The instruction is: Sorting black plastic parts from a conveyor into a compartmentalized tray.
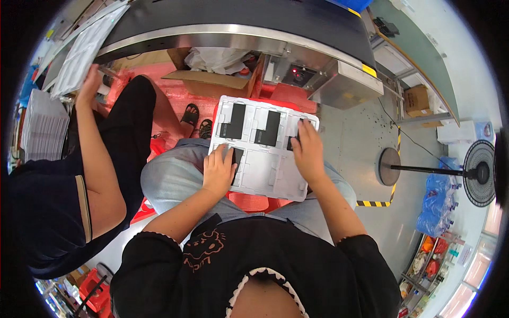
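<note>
A white compartmented tray (258, 161) rests across my lap. Two flat black L-shaped pieces, one (233, 122) at the upper left and another (269, 129) at the upper middle, lie in its compartments. My right hand (308, 151) is at the upper right compartment, thumb and fingers closed about a third black piece (292, 139), which it partly covers. Over the lower left compartment lies my left hand (218, 172), fingers stretched and thumb apart, touching a black piece (238, 161) partly hidden beneath it. The lower middle and lower right compartments show bare white plastic.
Ahead runs a dark conveyor belt (238, 21) with a metal edge; an open cardboard box (209, 79) sits beneath it. At left, a co-worker's hand (89, 87) holds white trays (85, 53) near a tray stack (46, 127). A fan (479, 173) stands at right.
</note>
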Demonstrator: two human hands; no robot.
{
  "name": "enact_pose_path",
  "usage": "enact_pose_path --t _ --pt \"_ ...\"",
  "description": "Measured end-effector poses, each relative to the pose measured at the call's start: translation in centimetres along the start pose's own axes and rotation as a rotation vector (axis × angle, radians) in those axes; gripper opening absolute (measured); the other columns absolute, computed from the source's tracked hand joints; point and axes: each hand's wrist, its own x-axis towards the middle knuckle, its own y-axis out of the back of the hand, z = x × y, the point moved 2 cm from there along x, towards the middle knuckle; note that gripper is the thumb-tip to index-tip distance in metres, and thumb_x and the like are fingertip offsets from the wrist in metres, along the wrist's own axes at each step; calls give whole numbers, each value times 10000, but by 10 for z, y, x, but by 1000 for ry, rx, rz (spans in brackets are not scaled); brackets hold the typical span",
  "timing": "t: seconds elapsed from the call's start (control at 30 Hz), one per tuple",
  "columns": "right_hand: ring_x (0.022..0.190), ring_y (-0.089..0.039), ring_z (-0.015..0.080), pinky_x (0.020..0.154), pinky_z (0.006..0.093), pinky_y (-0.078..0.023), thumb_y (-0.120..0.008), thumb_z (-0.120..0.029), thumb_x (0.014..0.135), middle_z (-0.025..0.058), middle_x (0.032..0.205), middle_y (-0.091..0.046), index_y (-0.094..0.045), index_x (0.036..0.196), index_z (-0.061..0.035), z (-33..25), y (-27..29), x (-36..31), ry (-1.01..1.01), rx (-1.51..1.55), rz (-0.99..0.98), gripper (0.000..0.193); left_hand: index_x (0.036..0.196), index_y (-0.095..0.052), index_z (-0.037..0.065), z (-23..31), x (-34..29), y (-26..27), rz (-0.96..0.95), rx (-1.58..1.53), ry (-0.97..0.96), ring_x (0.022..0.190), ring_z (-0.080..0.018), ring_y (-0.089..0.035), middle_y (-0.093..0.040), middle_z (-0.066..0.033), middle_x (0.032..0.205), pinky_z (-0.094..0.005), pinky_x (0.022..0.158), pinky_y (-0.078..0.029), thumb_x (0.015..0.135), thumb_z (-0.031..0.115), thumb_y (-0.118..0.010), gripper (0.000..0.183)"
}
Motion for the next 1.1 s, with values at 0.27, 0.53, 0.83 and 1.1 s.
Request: enact_pose_path --t 0.27,0.53,0.83,1.1 --pt "1006 -567 217 828 315 -459 -589 -127 866 116 1122 -572 -601 1113 -42 -58 155 140 204 417 570 262 1324 -369 -41 -17 36 -20 -163 65 -31 1350 -344 -253 -270 -206 1446 -515 1097 -176 907 233 -462 507" --pt "1108 -516 428 957 465 -404 -546 -414 853 252 1235 -525 -555 1166 64 1 152 323 -262 -75 349 571 1292 -431 -4 9 63 42 5 -67 -49 1323 -362 -303 -327 -215 1414 -502 1086 -200 885 155 -500 442" --pt "1018 -605 308 902 399 -455 -763 -483 637 167 1104 -638 -668 1037 -26 77 149 373 -451 -274 -42 615 1154 -584 68 1 361 170 877 278 -317 1086 -278 -556 -559 -109 1220 -385 912 -431 862 154 -591 304" --pt "561 -547 228 441 323 -489 -642 26 733 164 778 -569 -550 992 54 92 199 321 -532 941 283 276 990 -652 73 5 441 155 83 281 -313 962 -351 -603 -633 -187 1008 -427 810 -493 814 209 -588 231"
